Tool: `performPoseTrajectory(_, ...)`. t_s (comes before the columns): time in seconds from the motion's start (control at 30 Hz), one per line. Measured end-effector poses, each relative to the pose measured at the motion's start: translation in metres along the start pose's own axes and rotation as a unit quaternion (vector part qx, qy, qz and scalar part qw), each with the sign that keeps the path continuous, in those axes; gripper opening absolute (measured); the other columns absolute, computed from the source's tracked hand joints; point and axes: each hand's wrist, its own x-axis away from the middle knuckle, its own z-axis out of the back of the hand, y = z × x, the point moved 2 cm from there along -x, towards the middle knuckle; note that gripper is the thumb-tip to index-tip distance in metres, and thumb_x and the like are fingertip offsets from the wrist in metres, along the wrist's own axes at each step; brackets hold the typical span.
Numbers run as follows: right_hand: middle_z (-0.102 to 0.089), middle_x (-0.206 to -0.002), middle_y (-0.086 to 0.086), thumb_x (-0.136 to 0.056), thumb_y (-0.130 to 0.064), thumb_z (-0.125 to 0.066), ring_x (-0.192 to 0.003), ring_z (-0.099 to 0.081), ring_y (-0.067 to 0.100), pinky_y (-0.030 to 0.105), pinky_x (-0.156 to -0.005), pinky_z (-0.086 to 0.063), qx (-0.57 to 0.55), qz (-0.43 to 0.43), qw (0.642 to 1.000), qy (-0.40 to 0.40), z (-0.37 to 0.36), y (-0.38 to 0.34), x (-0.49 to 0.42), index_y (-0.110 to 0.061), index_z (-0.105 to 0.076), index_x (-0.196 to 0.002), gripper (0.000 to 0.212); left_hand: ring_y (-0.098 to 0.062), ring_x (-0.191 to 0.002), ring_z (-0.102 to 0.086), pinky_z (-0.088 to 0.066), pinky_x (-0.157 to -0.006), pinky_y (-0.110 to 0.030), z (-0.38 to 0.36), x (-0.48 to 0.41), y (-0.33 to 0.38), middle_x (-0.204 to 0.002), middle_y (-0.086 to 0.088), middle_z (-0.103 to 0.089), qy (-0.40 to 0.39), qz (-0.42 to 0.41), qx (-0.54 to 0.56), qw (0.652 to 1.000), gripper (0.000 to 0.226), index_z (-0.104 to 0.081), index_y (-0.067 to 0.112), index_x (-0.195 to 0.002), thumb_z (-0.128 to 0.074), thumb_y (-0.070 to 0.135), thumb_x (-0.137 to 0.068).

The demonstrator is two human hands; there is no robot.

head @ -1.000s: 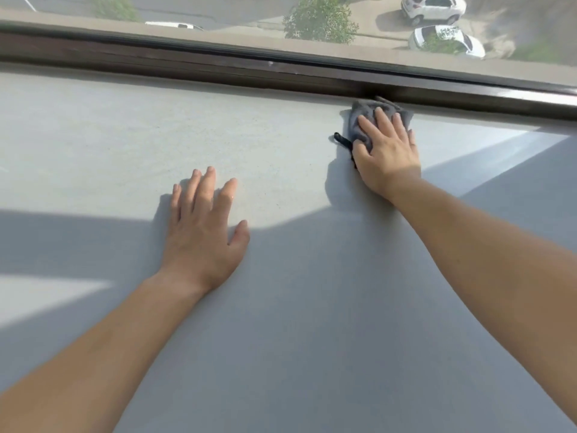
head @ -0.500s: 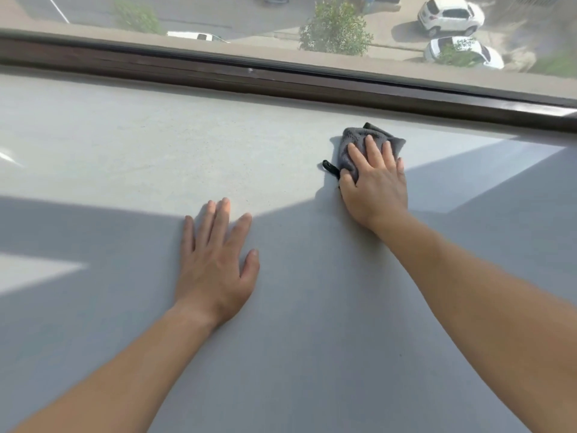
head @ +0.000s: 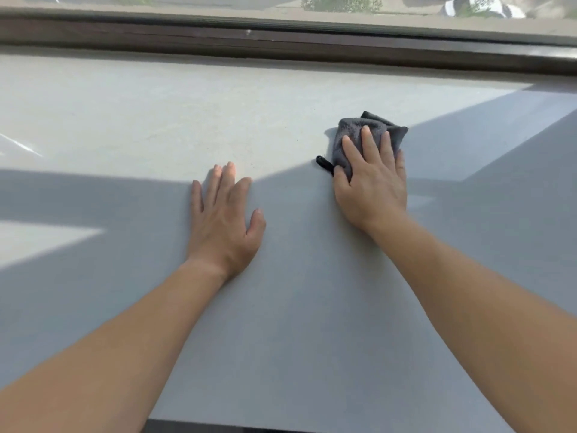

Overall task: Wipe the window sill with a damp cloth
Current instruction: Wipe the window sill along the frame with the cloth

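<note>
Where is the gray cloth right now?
In the head view, the gray cloth lies on the window sill, right of centre, under the fingers of the right hand, apart from the left hand.

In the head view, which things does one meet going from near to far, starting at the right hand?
right hand → grey cloth → sunlit window sill → dark window frame → white car outside

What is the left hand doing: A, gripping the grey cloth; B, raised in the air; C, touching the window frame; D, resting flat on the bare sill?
D: the left hand lies flat on the sill, fingers straight, while the right hand presses the grey cloth.
</note>
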Motion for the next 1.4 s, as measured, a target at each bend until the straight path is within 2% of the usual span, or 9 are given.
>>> performPoseTrajectory(0.2,-0.028,-0.164,0.0,-0.093,-0.048,-0.037,-0.154,-0.014,0.027,0.05,-0.124,-0.011,0.017,0.233,0.972,-0.042,-0.023,-0.037,0.104,-0.031,-0.042,-0.151,0.061,-0.022,-0.153,-0.008,0.005,-0.122,-0.048,0.005,0.002,-0.002,-0.162,-0.008,-0.026,0.02,-0.008,0.087,0.996,0.051,-0.046,0.015,-0.132,-0.032,0.04,-0.089)
performPoseTrajectory(0.4,-0.01,-0.169,-0.001,-0.098,-0.049,-0.031,-0.155,0.002,0.025,0.045,-0.125,0.002,0.004,-0.017,1.0,-0.007,-0.006,0.006,0.09,-0.033,-0.026,-0.157,0.061,-0.029,-0.143,-0.033,-0.02,-0.119,-0.052,0.018,0.02,-0.008,-0.146,-0.014,-0.047,0.079,-0.021,0.181,0.98,0.045,-0.052,0.007,-0.127,-0.042,0.028,-0.089)
performPoseTrajectory(0.53,-0.025,-0.166,0.004,-0.094,-0.048,-0.038,-0.154,-0.011,0.032,0.051,-0.124,-0.01,0.016,0.151,0.988,-0.003,-0.028,-0.052,0.173,-0.028,-0.04,-0.152,0.062,-0.033,-0.133,-0.044,-0.03,-0.112,-0.051,0.024,0.063,-0.009,-0.141,-0.014,-0.051,0.072,-0.06,0.094,0.991,0.041,-0.057,0.01,-0.123,-0.042,0.03,-0.091)
performPoseTrajectory(0.63,-0.026,-0.165,0.002,-0.095,-0.047,-0.042,-0.155,-0.012,0.029,0.05,-0.124,-0.013,0.031,0.254,0.965,-0.051,-0.03,-0.05,0.209,-0.029,-0.041,-0.152,0.061,-0.03,-0.145,-0.029,-0.017,-0.12,-0.052,0.018,0.1,-0.004,-0.154,-0.014,-0.039,0.001,-0.06,0.072,0.996,0.053,-0.053,0.014,-0.134,-0.032,0.04,-0.094)
performPoseTrajectory(0.87,-0.009,-0.169,-0.002,-0.095,-0.052,-0.026,-0.156,0.003,0.025,0.047,-0.125,0.001,0.013,-0.012,1.0,-0.01,-0.02,-0.024,0.196,-0.032,-0.026,-0.157,0.065,-0.013,-0.152,0.013,0.016,-0.121,-0.035,0.008,0.134,-0.012,-0.167,-0.001,0.004,-0.088,-0.057,-0.015,0.994,0.073,-0.017,0.027,-0.157,-0.006,0.056,-0.091)
performPoseTrajectory(1.07,-0.026,-0.165,0.002,-0.095,-0.046,-0.045,-0.155,-0.01,0.029,0.051,-0.124,-0.012,0.021,0.234,0.971,-0.043,-0.036,-0.063,0.287,-0.027,-0.041,-0.152,0.061,-0.014,-0.153,0.009,0.013,-0.122,-0.037,0.007,0.135,-0.012,-0.167,-0.002,0.001,-0.083,-0.056,-0.026,0.995,0.073,-0.019,0.026,-0.157,-0.005,0.055,-0.091)
performPoseTrajectory(1.13,-0.028,-0.164,0.002,-0.094,-0.045,-0.046,-0.155,-0.013,0.028,0.05,-0.124,-0.014,0.025,0.22,0.975,-0.025,-0.034,-0.036,0.28,-0.027,-0.043,-0.151,0.06,-0.015,-0.153,0.008,0.012,-0.121,-0.037,0.006,0.136,-0.012,-0.167,-0.002,0.0,-0.082,-0.054,-0.035,0.995,0.074,-0.019,0.026,-0.157,-0.005,0.056,-0.091)
performPoseTrajectory(1.3,-0.024,-0.166,0.003,-0.093,-0.046,-0.038,-0.155,-0.01,0.029,0.049,-0.125,-0.007,-0.01,-0.007,1.0,0.029,-0.025,-0.002,0.269,-0.026,-0.04,-0.153,0.063,-0.016,-0.153,0.003,0.011,-0.122,-0.037,0.007,0.134,-0.008,-0.167,-0.004,-0.007,-0.075,-0.032,0.016,0.997,0.076,-0.029,0.024,-0.154,-0.006,0.058,-0.089)
performPoseTrajectory(1.4,-0.027,-0.165,0.004,-0.094,-0.043,-0.045,-0.155,-0.011,0.031,0.052,-0.124,-0.012,0.007,0.112,0.994,0.017,-0.031,-0.017,0.302,-0.024,-0.043,-0.152,0.061,-0.019,-0.153,0.007,0.013,-0.121,-0.044,0.007,0.134,0.002,-0.167,-0.007,-0.005,-0.079,-0.006,0.003,0.997,0.073,-0.029,0.021,-0.153,-0.012,0.057,-0.092)
